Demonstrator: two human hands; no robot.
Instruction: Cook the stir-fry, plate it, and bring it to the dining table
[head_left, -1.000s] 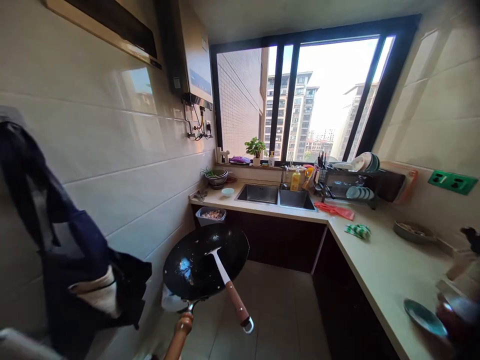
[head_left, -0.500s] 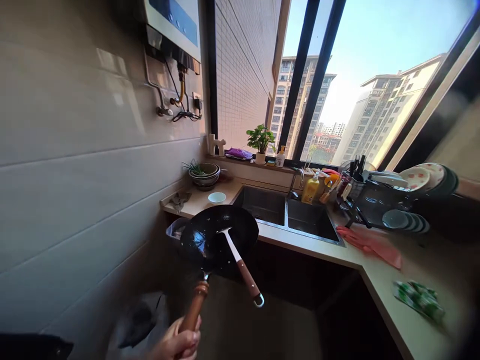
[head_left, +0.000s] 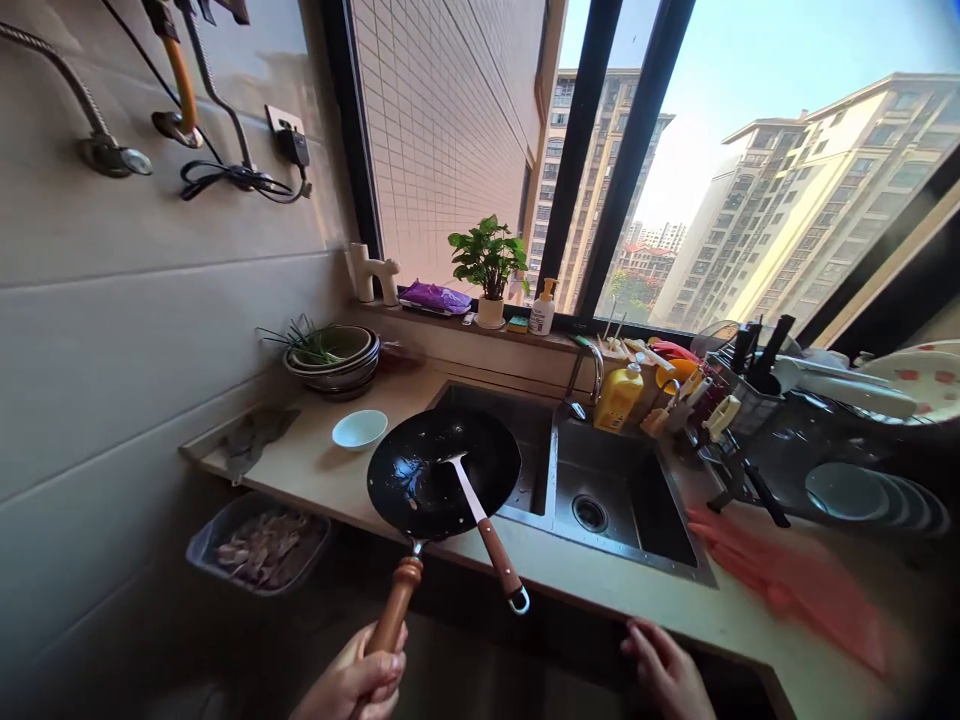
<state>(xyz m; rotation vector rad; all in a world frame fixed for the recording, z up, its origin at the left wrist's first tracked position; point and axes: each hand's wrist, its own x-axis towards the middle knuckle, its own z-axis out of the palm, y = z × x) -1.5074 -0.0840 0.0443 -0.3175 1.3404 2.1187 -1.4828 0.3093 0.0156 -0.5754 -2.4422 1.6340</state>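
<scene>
At the counter [head_left: 570,585] edge, head view: we see our left hand [head_left: 360,685] clenched round the wooden handle [head_left: 395,618] of a black wok [head_left: 444,472], held level over the counter's front lip, its far rim reaching over the left basin of the sink [head_left: 615,490]. A spatula [head_left: 480,520] lies inside the wok, blade on the wok's bottom, shaft w/ wooden grip sticking out over the near rim twd us, metal loop at the end hanging free, just right of the wok handle. Wok inside looks wet, shiny, w/ small bits stuck on.

Our right hand [head_left: 671,675] is low at the frame's bottom, fingers loosely spread, holding nothing, near the counter's front edge; can't tell if it touches.

Left of the wok: small white bowl [head_left: 360,429] on the counter, beyond it stacked metal bowls [head_left: 334,358] w/ greens. Below the counter, a grey bin [head_left: 259,540] w/ scraps. Behind the sink: faucet [head_left: 589,365], yellow soap bottle [head_left: 619,395], potted plant [head_left: 489,265] on the sill. Right side: dish rack [head_left: 825,450] w/ plates & utensils, pink gloves [head_left: 787,580] blurred on the counter near it.
</scene>
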